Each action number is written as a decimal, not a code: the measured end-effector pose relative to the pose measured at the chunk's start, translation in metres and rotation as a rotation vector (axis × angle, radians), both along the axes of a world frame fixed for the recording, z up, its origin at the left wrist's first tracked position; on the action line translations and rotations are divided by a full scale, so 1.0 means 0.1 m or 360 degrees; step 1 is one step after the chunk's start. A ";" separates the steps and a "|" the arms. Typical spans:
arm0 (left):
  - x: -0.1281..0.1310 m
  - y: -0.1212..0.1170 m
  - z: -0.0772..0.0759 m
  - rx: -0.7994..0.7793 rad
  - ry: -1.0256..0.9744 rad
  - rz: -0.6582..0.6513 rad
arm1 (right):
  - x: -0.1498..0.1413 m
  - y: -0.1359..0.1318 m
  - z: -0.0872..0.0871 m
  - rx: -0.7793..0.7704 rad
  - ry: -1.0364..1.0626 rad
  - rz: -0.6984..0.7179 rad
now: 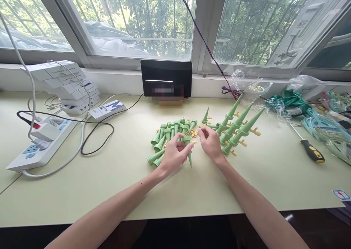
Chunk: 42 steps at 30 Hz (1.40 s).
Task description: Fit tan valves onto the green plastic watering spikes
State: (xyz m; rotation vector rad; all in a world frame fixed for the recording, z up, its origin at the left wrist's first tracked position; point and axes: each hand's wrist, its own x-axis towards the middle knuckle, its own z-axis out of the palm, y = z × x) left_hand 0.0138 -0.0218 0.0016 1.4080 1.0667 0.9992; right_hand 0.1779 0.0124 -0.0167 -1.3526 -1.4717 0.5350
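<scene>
My left hand (173, 154) is closed around a green plastic cone spike (188, 149), its tip pointing down toward me. My right hand (210, 143) hovers just to the right, fingers curled in a pinch over small yellow plastic pieces (194, 134); what it holds, if anything, is too small to make out. A pile of loose green spikes (168, 135) lies behind my left hand. To the right, a row of green spikes with yellow side pieces fitted (238, 128) lies on the pale green table (123, 176).
A dark tablet (166, 79) stands at the window sill. A white power strip (41, 143), cables and white boxes (68, 86) fill the left. A screwdriver (311, 151) and bags of teal and green parts (323, 121) lie at the right.
</scene>
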 end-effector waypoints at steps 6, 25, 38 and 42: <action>0.01 -0.02 -0.03 0.0043 0.0223 -0.0055 | 0.07 0.07 -0.06 0.0063 -0.0247 -0.0094; 0.00 0.02 -0.14 0.0312 0.0728 -0.0053 | 0.13 0.19 -0.22 0.0056 -0.0557 0.0041; 0.00 0.03 -0.12 0.0328 0.0636 0.0046 | 0.12 0.21 -0.22 0.0019 -0.0563 0.0057; 0.00 0.02 -0.08 0.0348 0.0518 0.0085 | 0.11 0.23 -0.24 0.0003 -0.0590 0.0064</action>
